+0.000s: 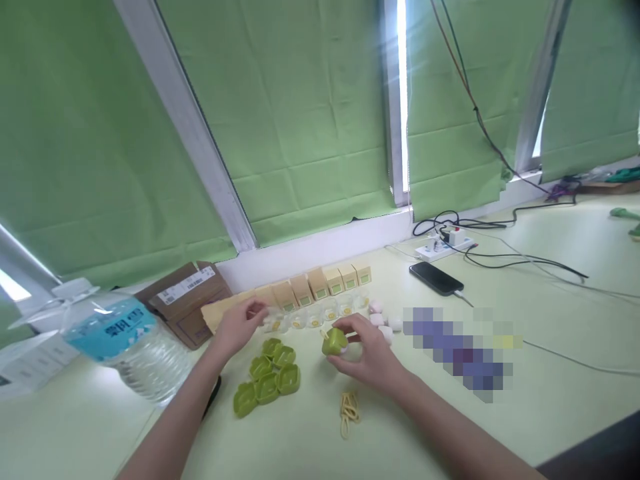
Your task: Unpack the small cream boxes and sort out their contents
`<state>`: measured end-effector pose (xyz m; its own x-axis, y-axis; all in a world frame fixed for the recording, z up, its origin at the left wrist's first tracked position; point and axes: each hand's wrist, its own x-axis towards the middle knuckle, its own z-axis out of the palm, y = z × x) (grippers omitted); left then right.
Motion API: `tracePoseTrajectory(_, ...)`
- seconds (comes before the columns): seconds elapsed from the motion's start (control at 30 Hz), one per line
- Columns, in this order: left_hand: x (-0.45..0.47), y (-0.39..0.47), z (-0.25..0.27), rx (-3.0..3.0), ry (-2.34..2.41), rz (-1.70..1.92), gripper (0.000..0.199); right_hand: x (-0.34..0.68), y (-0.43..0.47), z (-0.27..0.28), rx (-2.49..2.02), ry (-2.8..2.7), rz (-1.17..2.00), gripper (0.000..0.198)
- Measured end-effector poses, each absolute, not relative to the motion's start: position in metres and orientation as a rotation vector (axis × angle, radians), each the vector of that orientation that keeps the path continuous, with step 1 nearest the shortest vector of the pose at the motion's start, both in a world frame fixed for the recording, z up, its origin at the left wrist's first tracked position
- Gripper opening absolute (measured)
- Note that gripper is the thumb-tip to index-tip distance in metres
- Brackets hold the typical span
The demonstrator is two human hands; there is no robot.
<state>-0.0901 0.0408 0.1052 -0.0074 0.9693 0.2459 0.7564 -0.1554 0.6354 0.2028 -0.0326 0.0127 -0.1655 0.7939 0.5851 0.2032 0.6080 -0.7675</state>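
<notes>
In my right hand (pixel 367 353) is a small green silicone case (pixel 334 342), held between thumb and fingers. A cream loop sticks out at its upper left, and something pale shows at its right side. My left hand (pixel 245 320) reaches to the near end of a row of clear plastic cups (pixel 314 316) with yellow marks. Its fingers are curled and pinch the edge of the end cup (pixel 275 321). Several open green cases (pixel 267 385) lie grouped below that hand. Cream cord loops (pixel 349 410) are piled on the table nearer me.
Small kraft boxes (pixel 301 291) stand in a row behind the cups. White-pink pieces (pixel 377 320) lie beyond my right hand. A large water bottle (pixel 133 340) and a cardboard box (pixel 185 300) are on the left. A phone (pixel 436 277), power strip (pixel 444 249) and cables lie at the right.
</notes>
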Motion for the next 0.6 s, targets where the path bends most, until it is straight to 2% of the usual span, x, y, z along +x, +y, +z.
tracePoseTrajectory(0.13, -0.129, 0.064, 0.110, 2.164, 1.997, 0.646, 0.018, 0.202, -0.032, 0.011, -0.819, -1.692, 0.677, 0.041)
tracePoseTrajectory(0.27, -0.142, 0.085, 0.091, 2.264, 2.052, 0.349, 0.018, 0.202, -0.031, 0.010, -0.824, -1.689, 0.678, 0.042)
tracePoseTrajectory(0.6, -0.115, 0.110, 0.071, 2.303, 1.967, 0.251, 0.020, 0.202, -0.029, 0.010, -0.801, -1.685, 0.670, 0.046)
